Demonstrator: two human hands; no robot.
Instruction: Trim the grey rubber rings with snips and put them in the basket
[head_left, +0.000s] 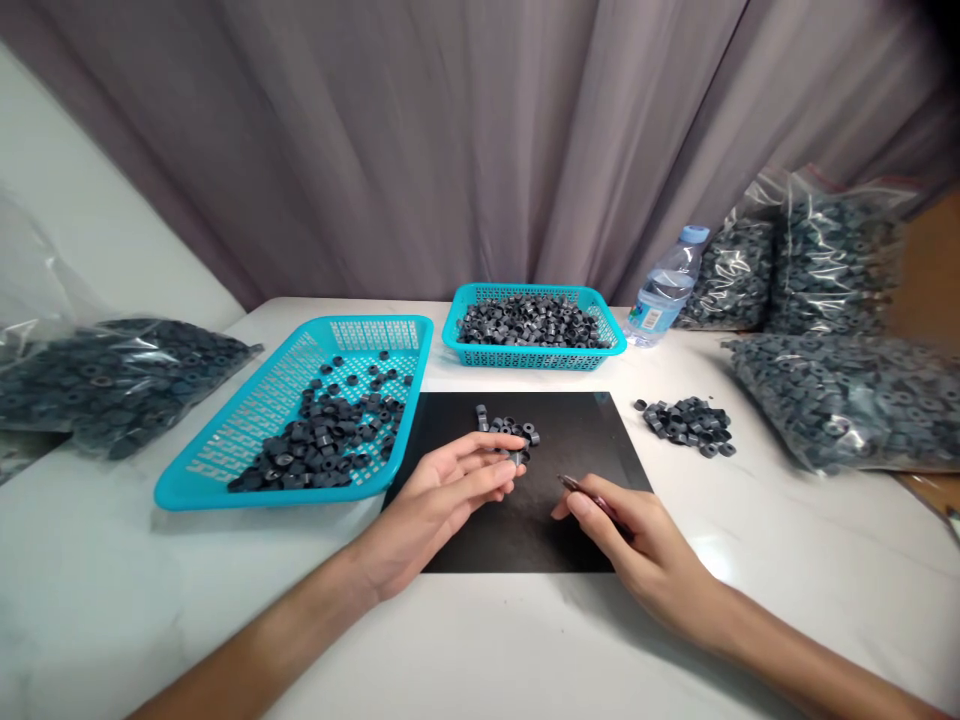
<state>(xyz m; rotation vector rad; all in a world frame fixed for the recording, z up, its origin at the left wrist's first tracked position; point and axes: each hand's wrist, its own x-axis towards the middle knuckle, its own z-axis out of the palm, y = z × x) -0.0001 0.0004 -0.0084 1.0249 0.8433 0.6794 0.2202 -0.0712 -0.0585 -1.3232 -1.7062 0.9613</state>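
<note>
Over the black mat [480,545], my left hand [454,485] pinches a small dark grey plastic ring [517,457] between thumb and fingertips. My right hand [630,525], a short way to the right, is closed round a slim pointed tool [592,494]. Its dark tip points toward the left hand and is apart from the ring; most of its handle is hidden by the fingers, so its exact kind does not show. Several loose grey rings [529,432] lie on the mat just beyond my left fingertips.
A blue basket [412,420] with grey rings stands at left, another blue basket [534,358] behind the mat. Right of the mat lies a ring pile [688,424]. Around are a water bottle [664,295] and filled bags [855,400], [127,380] on the white table [480,650].
</note>
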